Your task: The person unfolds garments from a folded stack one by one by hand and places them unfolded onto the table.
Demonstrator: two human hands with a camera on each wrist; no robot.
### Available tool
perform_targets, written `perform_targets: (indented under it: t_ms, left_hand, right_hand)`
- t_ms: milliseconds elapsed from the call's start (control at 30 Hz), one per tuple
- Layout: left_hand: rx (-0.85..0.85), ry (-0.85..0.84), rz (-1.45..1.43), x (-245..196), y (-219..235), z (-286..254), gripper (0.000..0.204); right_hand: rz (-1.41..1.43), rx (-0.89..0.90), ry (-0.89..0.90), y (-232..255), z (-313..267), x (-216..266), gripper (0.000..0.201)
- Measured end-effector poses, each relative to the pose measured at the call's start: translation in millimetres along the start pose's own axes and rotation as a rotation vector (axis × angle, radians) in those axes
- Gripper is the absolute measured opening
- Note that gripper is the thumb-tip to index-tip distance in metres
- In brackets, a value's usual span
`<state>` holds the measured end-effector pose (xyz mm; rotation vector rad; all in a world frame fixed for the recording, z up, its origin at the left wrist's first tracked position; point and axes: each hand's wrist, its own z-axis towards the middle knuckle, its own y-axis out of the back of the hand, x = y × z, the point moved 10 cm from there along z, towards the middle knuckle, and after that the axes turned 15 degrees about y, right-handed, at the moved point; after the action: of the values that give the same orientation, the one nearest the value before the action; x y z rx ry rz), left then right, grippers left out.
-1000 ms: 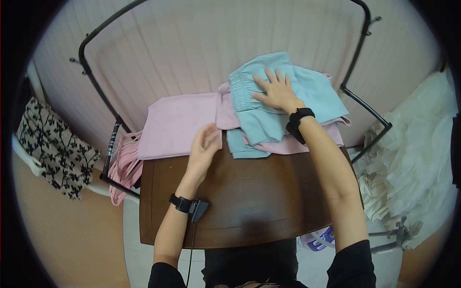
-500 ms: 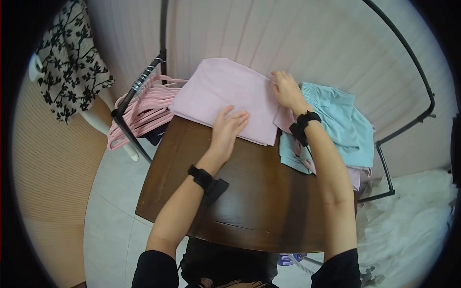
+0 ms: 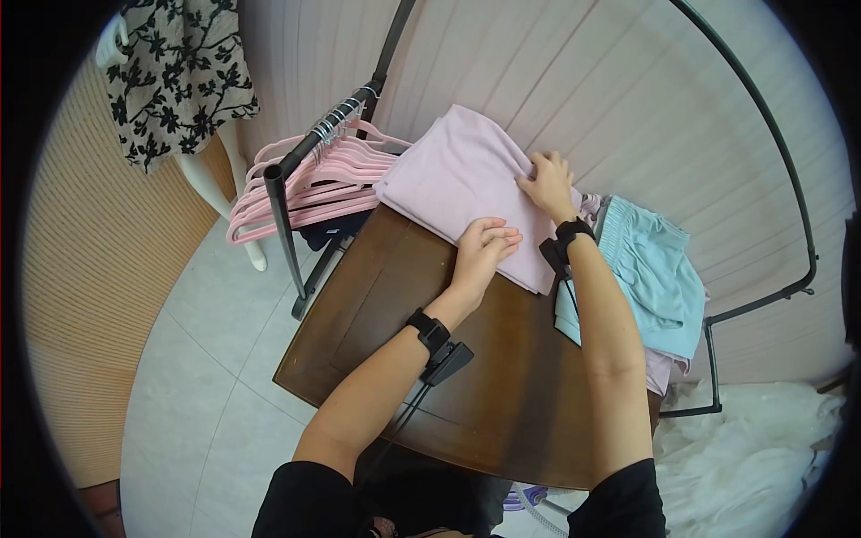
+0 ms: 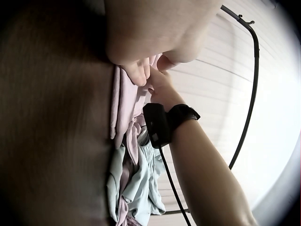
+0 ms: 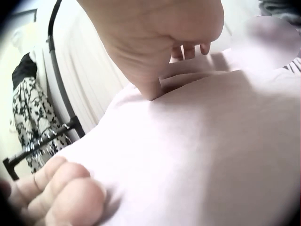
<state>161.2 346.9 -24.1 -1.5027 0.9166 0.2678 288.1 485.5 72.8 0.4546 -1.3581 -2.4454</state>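
Observation:
A folded pink cloth (image 3: 462, 175) lies flat on the brown table (image 3: 421, 314). At its right rear edge the right hand (image 3: 549, 186) grips the fabric; in the right wrist view the thumb of that hand (image 5: 157, 37) presses beside a raised fold, with several fingers beyond it. Across the cloth's front edge rests the left hand (image 3: 482, 258), fingers loosely bent, their tips touching the top surface. A light blue garment with a gathered waist (image 3: 641, 255) lies rumpled to the right, over more pink fabric (image 3: 657, 369).
Pink hangers (image 3: 336, 179) hang from a black rack (image 3: 280, 211) left of the table. Behind them stands a mannequin in a patterned skirt (image 3: 184, 76). The rack's frame curves up at the right, above white ruffled fabric (image 3: 744, 448). A pleated wall backs the table.
The view has swung left. My right hand has left the blue garment and now grips the pink cloth's rear edge; my left hand has come onto its front edge.

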Motion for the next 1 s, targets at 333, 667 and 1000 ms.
perform_targets:
  t_ms: [333, 667, 1000]
  left_hand:
    - [0.029, 0.001, -0.027, -3, 0, -1, 0.039]
    - [0.082, 0.099, -0.037, 19, 4, 7, 0.033]
    - [-0.004, 0.016, 0.017, 1, 2, 1, 0.025]
  right_hand:
    - [0.785, 0.273, 0.317, 75, -43, 134, 0.021]
    - [0.309, -0.152, 0.194, 50, -28, 56, 0.026]
    - [0.535, 0.053, -0.250, -22, 1, 3, 0.049]
